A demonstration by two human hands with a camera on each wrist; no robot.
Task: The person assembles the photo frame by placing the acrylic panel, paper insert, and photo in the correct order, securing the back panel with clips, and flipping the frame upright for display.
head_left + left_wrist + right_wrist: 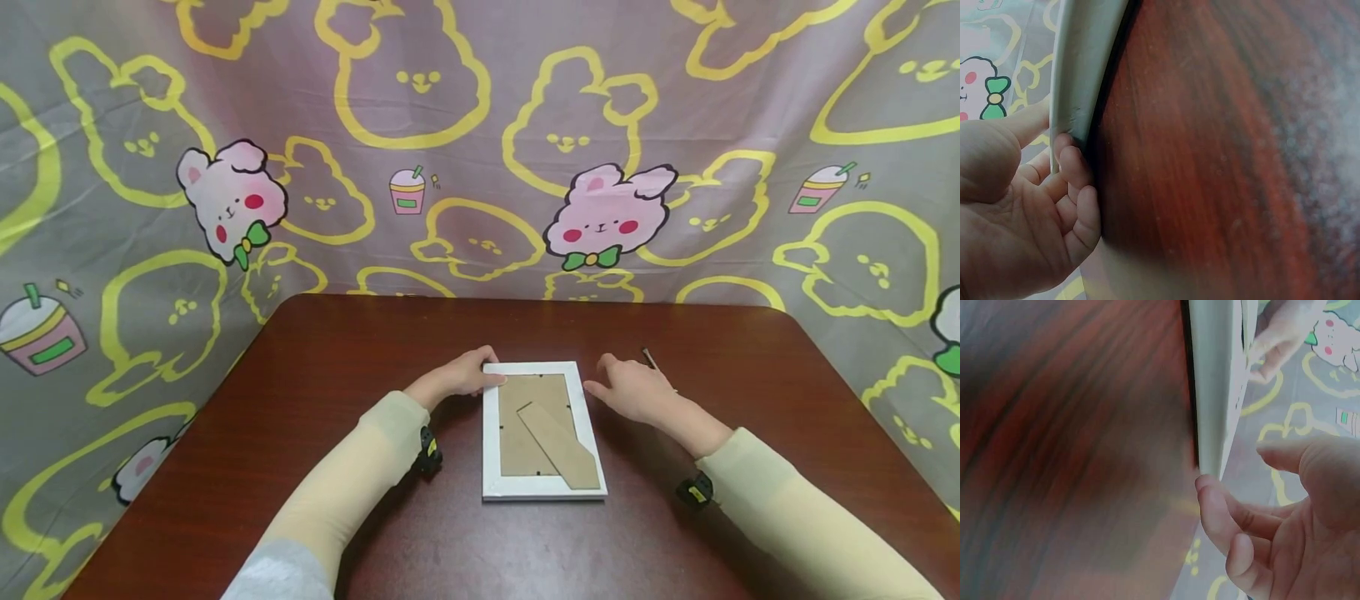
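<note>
A white photo frame [491, 433] lies on the table with its back up. Its brown backing board [517, 450] carries a slanted stand flap [558, 446], and small dark tabs sit around the board's edge. My left hand [467, 372] grips the frame's far left corner, thumb on top. In the left wrist view, the curled fingers [1079, 206] are against the frame's side. Just off the far right edge, my right hand [637, 392] holds nothing. The right wrist view shows its thumb apart from the frame and loosely bent fingers [1216, 509] by the frame's end.
A thin, pen-like stick [649, 359] lies beyond my right hand, partly hidden by it. The dark red-brown wooden table [360, 333] ends at a patterned curtain [480, 175] at the back and both sides.
</note>
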